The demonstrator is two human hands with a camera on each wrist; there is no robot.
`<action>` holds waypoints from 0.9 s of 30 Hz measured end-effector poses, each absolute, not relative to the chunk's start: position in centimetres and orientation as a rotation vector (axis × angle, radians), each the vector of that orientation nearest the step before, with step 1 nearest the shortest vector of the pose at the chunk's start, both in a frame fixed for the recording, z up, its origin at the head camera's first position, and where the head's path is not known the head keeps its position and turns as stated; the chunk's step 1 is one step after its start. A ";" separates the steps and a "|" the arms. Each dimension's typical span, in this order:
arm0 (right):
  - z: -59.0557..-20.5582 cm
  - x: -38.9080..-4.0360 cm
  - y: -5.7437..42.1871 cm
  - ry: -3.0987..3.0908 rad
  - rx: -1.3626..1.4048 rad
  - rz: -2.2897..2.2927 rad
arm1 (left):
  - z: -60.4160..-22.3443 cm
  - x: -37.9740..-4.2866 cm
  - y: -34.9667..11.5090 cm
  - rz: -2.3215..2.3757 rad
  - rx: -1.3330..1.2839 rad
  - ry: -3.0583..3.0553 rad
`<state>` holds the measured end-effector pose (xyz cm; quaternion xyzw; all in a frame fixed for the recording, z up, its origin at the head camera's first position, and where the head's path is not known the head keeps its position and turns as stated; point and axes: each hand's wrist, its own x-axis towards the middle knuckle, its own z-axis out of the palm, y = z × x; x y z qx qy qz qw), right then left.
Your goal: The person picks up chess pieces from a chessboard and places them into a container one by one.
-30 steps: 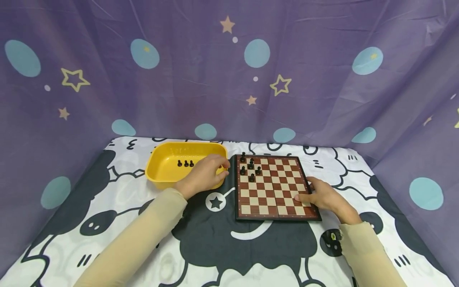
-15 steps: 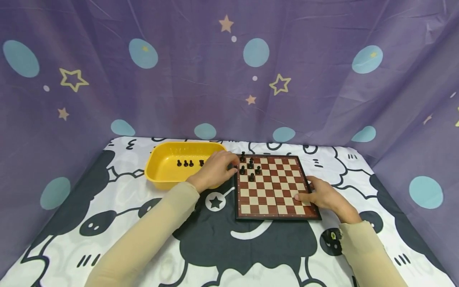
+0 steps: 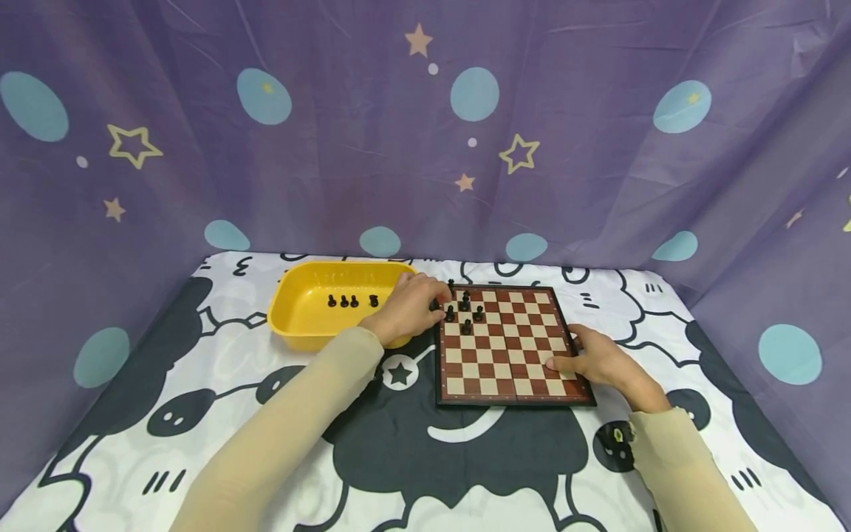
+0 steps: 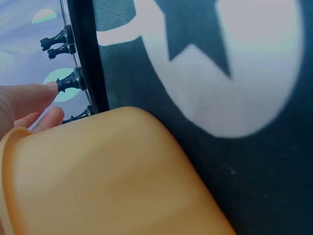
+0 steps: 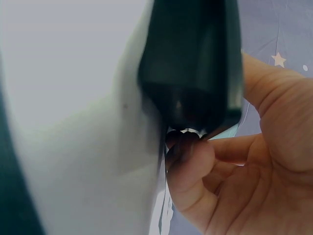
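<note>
My left hand (image 3: 414, 301) is at the left edge of the chessboard (image 3: 492, 373), thumb and fingers pinching a small black chess piece (image 3: 434, 304). In the left wrist view the thumb (image 4: 36, 97) lies at the top of a black chess piece (image 4: 72, 80). Several black pieces stand at the board's far left corner, among them one piece (image 3: 467, 326) a little nearer me. My right hand (image 3: 608, 367) grips the board's right edge, thumb on the squares; the right wrist view shows curled fingers (image 5: 193, 171) against the board's dark underside (image 5: 190, 63).
A yellow plastic basin (image 3: 299, 341) stands left of the board, with several black chess pieces (image 3: 344, 301) inside. My left forearm passes in front of its near right corner. A sheep-print cloth (image 3: 465, 458) covers the table, and a purple curtain (image 3: 372, 170) hangs behind.
My left hand has moved right, from over the basin's right side to the board's left edge, uncovering another piece in the basin. The right hand stays on the board.
</note>
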<state>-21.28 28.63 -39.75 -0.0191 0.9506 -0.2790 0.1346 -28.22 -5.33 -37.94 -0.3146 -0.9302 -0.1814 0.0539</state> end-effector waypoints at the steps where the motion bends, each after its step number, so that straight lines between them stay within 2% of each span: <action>1: -39.8 -21.3 28.6 2.756 -0.054 -0.805 | -37.9 -28.3 -5.2 -0.540 -0.961 -2.828; 27: -39.8 -21.4 28.6 2.748 -0.045 -0.819 | -38.3 -29.3 -3.6 -0.428 -0.984 -2.943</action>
